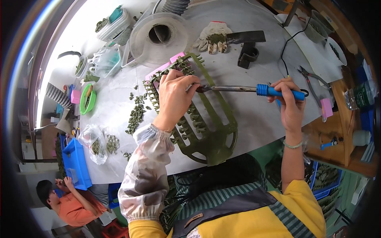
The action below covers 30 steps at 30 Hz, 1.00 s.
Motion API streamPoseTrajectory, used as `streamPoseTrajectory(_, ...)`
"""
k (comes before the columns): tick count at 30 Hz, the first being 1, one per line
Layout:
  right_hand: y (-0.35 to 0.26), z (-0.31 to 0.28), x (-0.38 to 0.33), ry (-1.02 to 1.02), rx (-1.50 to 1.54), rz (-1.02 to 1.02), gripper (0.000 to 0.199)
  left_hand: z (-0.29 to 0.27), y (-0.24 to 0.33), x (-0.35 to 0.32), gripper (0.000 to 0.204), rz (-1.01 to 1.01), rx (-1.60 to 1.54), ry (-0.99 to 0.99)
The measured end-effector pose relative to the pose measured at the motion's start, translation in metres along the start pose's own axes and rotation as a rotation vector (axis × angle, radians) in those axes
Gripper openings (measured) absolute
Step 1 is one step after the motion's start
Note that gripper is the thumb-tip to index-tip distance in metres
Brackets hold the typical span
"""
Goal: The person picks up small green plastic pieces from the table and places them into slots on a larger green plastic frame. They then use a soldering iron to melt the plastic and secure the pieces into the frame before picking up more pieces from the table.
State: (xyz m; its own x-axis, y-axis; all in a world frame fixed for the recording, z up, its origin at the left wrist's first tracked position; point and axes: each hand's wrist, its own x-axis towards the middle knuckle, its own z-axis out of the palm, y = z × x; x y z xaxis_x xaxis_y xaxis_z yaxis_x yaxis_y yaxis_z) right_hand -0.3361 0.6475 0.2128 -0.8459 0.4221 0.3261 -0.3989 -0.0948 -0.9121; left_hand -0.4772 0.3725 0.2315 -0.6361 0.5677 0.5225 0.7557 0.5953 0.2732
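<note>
My right hand [290, 105] grips the blue ribbed handle of a soldering iron [234, 89], its metal shaft pointing left. At the iron's tip, my left hand [174, 95] is closed in a pinch; what its fingers hold is hidden. Both hands are over a dark green, wax-like frame [216, 146] with long bars and rows of small green pieces along them. The frame's far left end lies by a pink block [176, 56]. Loose small green pieces [137, 114] lie in a heap left of my left wrist.
Beyond the frame stand a clear round hood [139, 43], a stained glove [214, 37] and a black metal bracket [248, 53]. Pliers [313, 81] and a cord lie right. Left are a green bowl [87, 99], plastic bags [95, 144] and a blue tray [77, 164]. Another person [73, 200] sits lower left.
</note>
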Motion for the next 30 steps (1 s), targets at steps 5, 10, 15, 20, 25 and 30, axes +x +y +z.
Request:
streamPoseTrajectory(5, 0.000, 0.003, 0.002, -0.005, 0.010, 0.019, 0.018, 0.001, -0.005, 0.004, 0.016, 0.041, 0.042, -0.054)
streamPoseTrajectory(10, -0.008, -0.009, 0.000, -0.061, -0.038, -0.038, 0.017, -0.008, -0.019, -0.006, 0.017, 0.027, 0.059, -0.128)
streamPoseTrajectory(15, -0.013, -0.050, -0.010, 0.018, -0.099, -0.004, 0.016, -0.037, -0.019, -0.001, 0.033, -0.037, -0.287, 0.020)
streamPoseTrajectory(20, -0.012, -0.061, -0.010, 0.028, -0.103, 0.027, 0.019, -0.133, -0.156, -0.145, 0.015, -0.843, 0.071, -0.051)
streamPoseTrajectory(25, -0.015, -0.058, -0.012, 0.030, -0.090, 0.040, 0.019, -0.158, -0.181, -0.259, 0.032, -0.760, 0.536, -0.263)
streamPoseTrajectory(30, -0.026, -0.051, -0.017, 0.055, -0.125, 0.020, 0.020, -0.141, -0.185, -0.270, 0.032, -0.637, 0.601, -0.227)
